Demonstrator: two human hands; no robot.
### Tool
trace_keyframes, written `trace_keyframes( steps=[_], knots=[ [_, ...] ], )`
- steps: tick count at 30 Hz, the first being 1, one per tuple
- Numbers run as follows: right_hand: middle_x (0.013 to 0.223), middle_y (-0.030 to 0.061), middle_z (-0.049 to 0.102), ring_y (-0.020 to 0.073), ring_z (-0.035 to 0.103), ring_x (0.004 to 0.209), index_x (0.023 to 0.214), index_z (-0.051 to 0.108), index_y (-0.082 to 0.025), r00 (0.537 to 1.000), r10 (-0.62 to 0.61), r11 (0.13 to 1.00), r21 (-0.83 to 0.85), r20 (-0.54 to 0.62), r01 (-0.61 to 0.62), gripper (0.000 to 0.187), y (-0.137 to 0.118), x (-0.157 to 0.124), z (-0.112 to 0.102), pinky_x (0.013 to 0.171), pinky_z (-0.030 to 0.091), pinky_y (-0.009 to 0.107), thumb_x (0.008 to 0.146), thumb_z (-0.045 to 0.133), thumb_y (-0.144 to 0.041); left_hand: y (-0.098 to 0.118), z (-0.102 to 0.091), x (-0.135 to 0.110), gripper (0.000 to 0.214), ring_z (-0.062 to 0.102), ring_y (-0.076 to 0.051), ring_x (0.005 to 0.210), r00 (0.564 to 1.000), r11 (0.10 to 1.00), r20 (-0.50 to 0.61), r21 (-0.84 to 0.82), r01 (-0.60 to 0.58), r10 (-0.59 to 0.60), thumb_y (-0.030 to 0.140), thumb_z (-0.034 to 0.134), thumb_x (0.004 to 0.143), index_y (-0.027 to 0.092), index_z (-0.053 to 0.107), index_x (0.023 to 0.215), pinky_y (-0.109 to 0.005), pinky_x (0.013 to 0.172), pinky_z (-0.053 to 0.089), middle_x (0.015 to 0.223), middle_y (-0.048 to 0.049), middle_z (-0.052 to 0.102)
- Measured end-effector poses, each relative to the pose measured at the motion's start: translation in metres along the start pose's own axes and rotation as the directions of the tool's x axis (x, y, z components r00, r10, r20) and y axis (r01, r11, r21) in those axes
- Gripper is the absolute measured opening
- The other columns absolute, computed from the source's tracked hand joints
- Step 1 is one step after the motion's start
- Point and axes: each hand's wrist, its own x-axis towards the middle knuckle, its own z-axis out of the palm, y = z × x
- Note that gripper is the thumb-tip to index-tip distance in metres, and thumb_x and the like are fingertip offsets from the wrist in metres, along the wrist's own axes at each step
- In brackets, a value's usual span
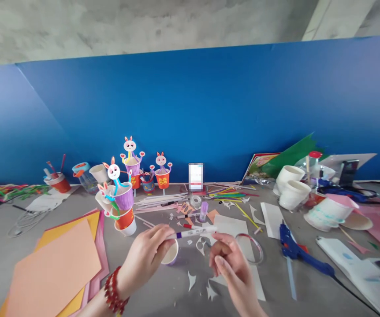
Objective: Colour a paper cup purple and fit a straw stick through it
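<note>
A white marker with a purple band (pixel 196 232) is pinched in my left hand (pixel 152 248), lying nearly level with its far end pointing right. My right hand (pixel 232 268) is just below that end, its fingers loosely curled and apart, with nothing visible between them. Whether its forefinger touches the marker cannot be made out. Under my left fingers sits a paper cup (pixel 171 255), partly hidden by the hand. Beneath the marker and to the right lie white paper (pixel 232 224) and cut scraps (pixel 192 280). A roll of clear tape (pixel 258 251) rests beside my right hand.
Coloured card sheets (pixel 57 268) are stacked at left. Behind them stand rabbit figures on paper cups (pixel 123 198). A blue glue gun (pixel 299 253) with a trailing cord lies at right, near white cups (pixel 294 193). A glowing phone (pixel 195 176) leans at the back before a blue partition (pixel 190 110).
</note>
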Motion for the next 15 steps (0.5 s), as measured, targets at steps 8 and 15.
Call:
trace_keyframes(
  steps=[8, 15],
  knots=[
    [0.075, 0.0021, 0.071, 0.0141, 0.066, 0.062, 0.126, 0.064, -0.027, 0.941, -0.237, 0.653, -0.677, 0.242, 0.339, 0.034, -0.012, 0.004, -0.041, 0.058, 0.053, 0.021, 0.093, 0.059, -0.022, 0.001, 0.013, -0.009, 0.019, 0.065, -0.015, 0.074, 0.991, 0.992, 0.062, 0.039, -0.119, 0.116, 0.024, 0.041, 0.1, 0.022, 0.06, 0.101, -0.023, 0.067, 0.048, 0.085, -0.0023, 0.07],
    [0.083, 0.0057, 0.077, 0.0177, 0.071, 0.067, 0.113, 0.07, -0.024, 0.902, -0.327, 0.416, -0.814, 0.282, 0.405, 0.024, -0.003, 0.019, -0.09, 0.064, 0.054, 0.025, 0.095, 0.054, -0.027, -0.001, 0.012, -0.003, 0.046, 0.067, -0.016, 0.079, 0.99, 0.99, -0.006, 0.014, -0.139, 0.139, 0.036, 0.053, 0.096, 0.025, 0.044, 0.139, -0.026, 0.072, 0.055, 0.107, -0.0084, 0.07]
  ],
)
